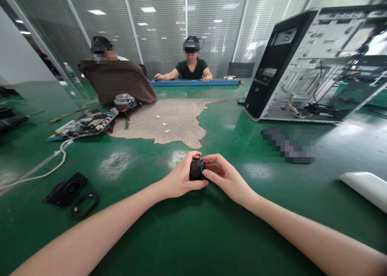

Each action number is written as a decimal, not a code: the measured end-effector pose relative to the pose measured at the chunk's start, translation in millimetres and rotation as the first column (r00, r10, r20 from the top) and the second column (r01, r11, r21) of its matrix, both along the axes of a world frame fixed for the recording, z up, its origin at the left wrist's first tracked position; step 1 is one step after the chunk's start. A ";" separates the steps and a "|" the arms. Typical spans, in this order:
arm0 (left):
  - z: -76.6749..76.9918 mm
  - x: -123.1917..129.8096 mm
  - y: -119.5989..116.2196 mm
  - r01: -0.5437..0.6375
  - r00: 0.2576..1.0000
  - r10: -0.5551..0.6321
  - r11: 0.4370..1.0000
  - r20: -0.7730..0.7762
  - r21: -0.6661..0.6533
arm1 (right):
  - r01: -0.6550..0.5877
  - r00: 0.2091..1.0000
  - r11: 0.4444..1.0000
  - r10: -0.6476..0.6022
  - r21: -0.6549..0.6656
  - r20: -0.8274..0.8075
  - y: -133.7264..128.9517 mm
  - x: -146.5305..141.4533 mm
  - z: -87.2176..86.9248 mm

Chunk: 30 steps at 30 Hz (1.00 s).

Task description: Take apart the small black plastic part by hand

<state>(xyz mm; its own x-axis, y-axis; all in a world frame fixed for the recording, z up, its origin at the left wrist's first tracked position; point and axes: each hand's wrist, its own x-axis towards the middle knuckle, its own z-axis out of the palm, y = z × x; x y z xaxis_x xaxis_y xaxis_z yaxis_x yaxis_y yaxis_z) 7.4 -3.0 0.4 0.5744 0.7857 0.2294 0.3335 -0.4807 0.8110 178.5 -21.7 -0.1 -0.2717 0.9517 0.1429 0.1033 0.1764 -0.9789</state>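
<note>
A: How is the part seen?
B: A short black cylinder [196, 170] is shown above the table [187, 235], near the middle of the view. Its body is ribbed or faceted, and a thin raised rim is seen toward its right end.

A: How is it held?
B: Its body is clasped by the left hand [180, 178], with the thumb placed along the near side. The right end is lightly pinched by the right hand [225, 173], whose fingers are curled narrowly.

A: What edges are found around it?
B: The ragged edge of a pale patch [178, 119] is seen just beyond the hands. A black ring [79, 216] and a square black part [68, 188] are set well apart to the left; a computer case [281, 70] is stood farther off, right.

A: What is obscured?
B: Much of the cylinder is covered by fingers. An item [288, 147] is blurred by pixelation, and a white object [367, 189] is cut off at the right.
</note>
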 end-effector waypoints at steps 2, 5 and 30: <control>-0.2 -0.2 0.2 0.004 1.000 -0.004 1.000 -0.002 0.003 | -0.016 1.000 1.000 0.017 -0.008 0.021 0.1 0.7 1.1; -0.1 -0.8 0.5 0.014 1.000 -0.014 1.000 -0.005 0.019 | -0.055 0.998 0.998 0.055 -0.027 -0.006 -0.2 2.6 2.6; -6.6 -1.6 1.8 -0.007 0.984 0.052 0.966 -0.169 0.257 | -0.074 0.996 0.992 0.068 -0.102 -0.056 1.8 6.1 -4.5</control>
<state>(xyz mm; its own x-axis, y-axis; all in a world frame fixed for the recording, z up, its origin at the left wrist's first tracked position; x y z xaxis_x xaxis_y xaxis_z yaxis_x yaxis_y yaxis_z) 5.8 -1.2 -6.1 0.6004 0.7314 0.3233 0.4752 -0.6515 0.5914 184.6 -20.0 -4.6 -0.3340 0.9407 0.0597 0.0420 0.0781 -0.9961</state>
